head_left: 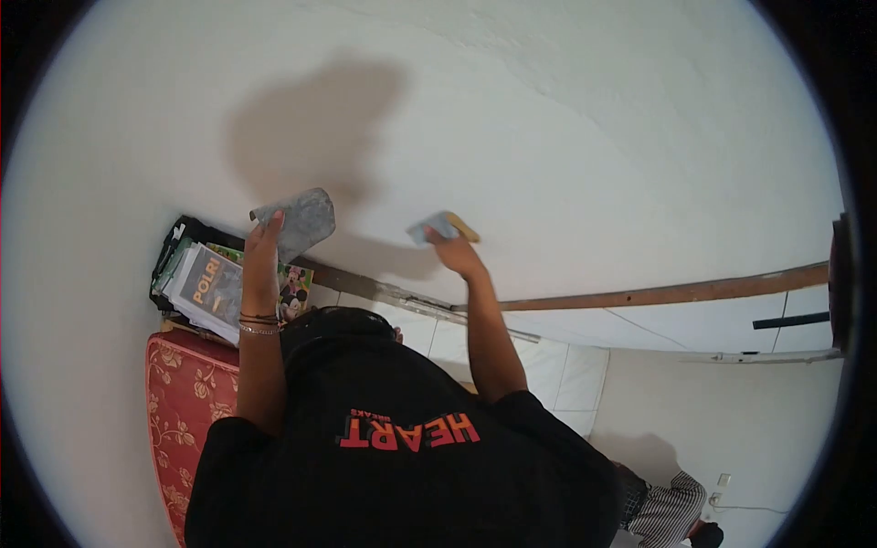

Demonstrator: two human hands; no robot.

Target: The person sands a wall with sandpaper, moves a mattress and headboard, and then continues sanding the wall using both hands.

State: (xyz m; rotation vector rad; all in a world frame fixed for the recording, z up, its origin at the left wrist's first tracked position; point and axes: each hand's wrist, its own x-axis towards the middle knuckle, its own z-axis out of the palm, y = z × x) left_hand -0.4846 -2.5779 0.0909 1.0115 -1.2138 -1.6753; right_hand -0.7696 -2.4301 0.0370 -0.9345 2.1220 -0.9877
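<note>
My left hand (263,239) grips a flat grey plate (311,222) with rounded corners and a mottled, smeared surface. Bracelets circle the wrist below it. To the right, my right hand (457,255) is closed on a small flat grey piece with a yellow edge (466,226); motion blurs it, and I cannot tell its kind. This piece overlaps the pale wall (585,173) in this view, and a shadow of my head and arms falls on the wall to its left.
Papers and magazines (212,288) lean in a black container at the left, above a red floral cushion (187,393). A brown wooden strip (658,294) runs along the wall's lower edge. Another person in a striped top (671,511) is at the lower right.
</note>
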